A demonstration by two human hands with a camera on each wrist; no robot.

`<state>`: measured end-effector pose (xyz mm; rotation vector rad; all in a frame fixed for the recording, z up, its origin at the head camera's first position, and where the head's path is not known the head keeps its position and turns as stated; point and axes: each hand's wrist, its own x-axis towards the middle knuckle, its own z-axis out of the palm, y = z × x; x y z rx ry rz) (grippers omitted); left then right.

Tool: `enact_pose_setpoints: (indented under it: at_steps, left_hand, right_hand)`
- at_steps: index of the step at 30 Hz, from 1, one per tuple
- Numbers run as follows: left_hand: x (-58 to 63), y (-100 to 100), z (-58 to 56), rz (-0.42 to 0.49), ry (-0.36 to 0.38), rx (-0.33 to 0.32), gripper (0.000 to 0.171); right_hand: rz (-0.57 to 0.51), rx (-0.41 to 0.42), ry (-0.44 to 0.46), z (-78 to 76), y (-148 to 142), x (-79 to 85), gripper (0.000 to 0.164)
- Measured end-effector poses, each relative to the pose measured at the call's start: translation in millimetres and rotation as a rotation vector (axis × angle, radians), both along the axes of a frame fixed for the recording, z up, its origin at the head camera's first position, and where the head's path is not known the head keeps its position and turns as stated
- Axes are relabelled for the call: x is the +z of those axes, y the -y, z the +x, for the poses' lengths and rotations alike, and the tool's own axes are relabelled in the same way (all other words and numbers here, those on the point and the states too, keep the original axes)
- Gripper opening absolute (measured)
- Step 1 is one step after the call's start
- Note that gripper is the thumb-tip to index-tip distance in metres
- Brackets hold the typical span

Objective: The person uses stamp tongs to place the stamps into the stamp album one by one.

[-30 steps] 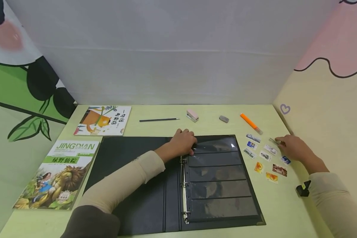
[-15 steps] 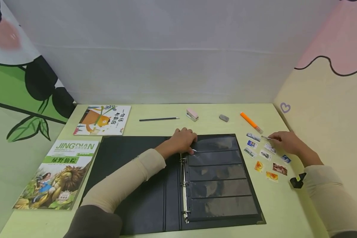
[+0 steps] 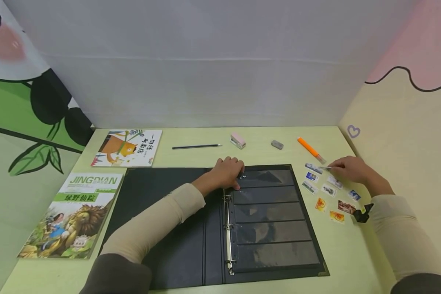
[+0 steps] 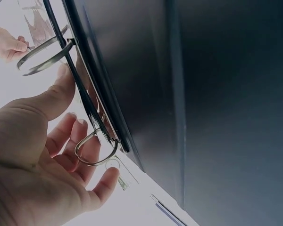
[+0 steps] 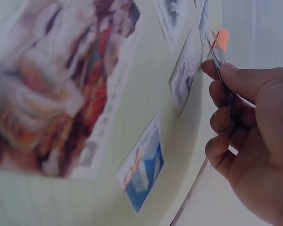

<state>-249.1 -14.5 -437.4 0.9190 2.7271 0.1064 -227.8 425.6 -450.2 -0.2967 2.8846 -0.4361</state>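
A black ring binder [image 3: 169, 220] lies spread on the table, a clear pocket page [image 3: 275, 212] on its right side. My left hand [image 3: 226, 173] rests at the top of the page by the spine. The left wrist view shows its fingers [image 4: 68, 141] loosely bent beside the metal rings [image 4: 96, 148]. My right hand [image 3: 350, 169] pinches metal tweezers [image 5: 219, 66] between thumb and fingers. Their tips reach the right end of a bluish postage stamp [image 3: 313, 168], the topmost of several loose stamps. A blue-and-white stamp [image 5: 144, 169] lies under the right wrist.
Two books, one with a bear [image 3: 126, 148] and one with a lion [image 3: 71, 216], lie at the left. Along the back are a dark pen [image 3: 196, 146], a pink stapler [image 3: 237, 140], a grey eraser [image 3: 277, 144] and an orange marker [image 3: 310, 149]. Walls close in three sides.
My right hand has moved left and slightly away with the tweezers, whose tips went from the right-hand stamps to the topmost one. The left hand stays on the binder.
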Motion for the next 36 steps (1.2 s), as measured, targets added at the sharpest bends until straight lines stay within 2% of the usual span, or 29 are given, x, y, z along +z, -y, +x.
enact_pose_setpoints:
  at_steps: [8,19,25,36]
  left_hand:
    - [-2.3,0.8,0.6,0.003,-0.017,-0.004,0.055]
    - [-0.2,2.1,2.0,0.005,-0.016,-0.004,0.056]
    - [-1.0,2.3,3.0,0.011,-0.021,-0.005,0.055]
    - [-3.2,2.8,2.7,0.015,-0.025,-0.005,0.054]
  right_hand:
    - [0.009,0.011,0.02,-3.4,4.0,3.6,0.026]
    - [-0.064,0.022,-0.047,-10.3,13.0,22.5,0.028]
    - [-0.083,0.088,-0.071,-20.7,37.4,30.3,0.024]
    - [-0.136,0.266,-0.118,-46.2,96.0,24.6,0.022]
